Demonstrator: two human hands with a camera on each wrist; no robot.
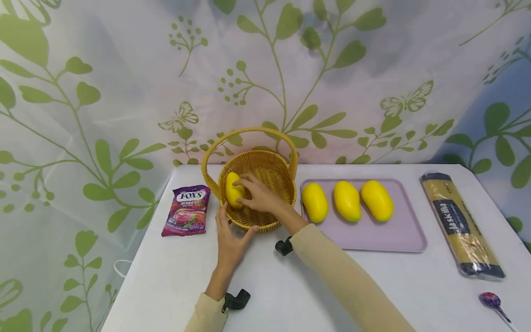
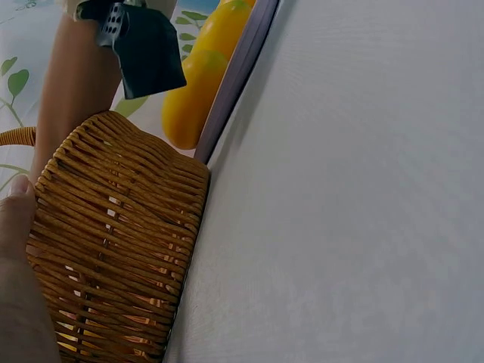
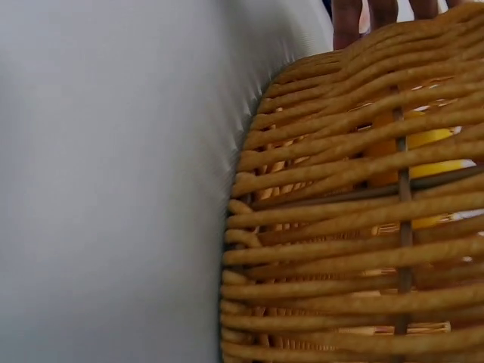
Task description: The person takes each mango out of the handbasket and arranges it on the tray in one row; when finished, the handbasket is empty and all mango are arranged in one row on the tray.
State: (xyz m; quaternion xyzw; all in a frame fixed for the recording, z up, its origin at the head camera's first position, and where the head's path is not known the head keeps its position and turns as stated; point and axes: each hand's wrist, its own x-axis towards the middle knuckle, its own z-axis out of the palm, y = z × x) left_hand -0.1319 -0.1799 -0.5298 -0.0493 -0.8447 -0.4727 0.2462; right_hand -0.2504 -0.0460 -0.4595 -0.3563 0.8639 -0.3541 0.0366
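A yellow mango (image 1: 234,190) stands inside the round wicker basket (image 1: 265,227), along its left wall. Reaching over the rim from the right, my right hand (image 1: 260,196) holds that mango between thumb and fingers. My left hand (image 1: 232,242) grips the front left of the basket, thumb and fingers spread along the rim. The thumb also shows against the weave (image 2: 113,234) in the left wrist view. Through gaps in the basket side (image 3: 325,219), some yellow of the mango (image 3: 431,144) appears in the right wrist view.
A lilac tray (image 1: 373,240) with three mangoes (image 1: 347,201) lies right of the basket. To the left is a purple Fox's candy bag (image 1: 188,210). A spaghetti pack (image 1: 462,226) and a spoon (image 1: 491,300) lie at the far right. The basket's tall handle (image 1: 249,130) arches over it.
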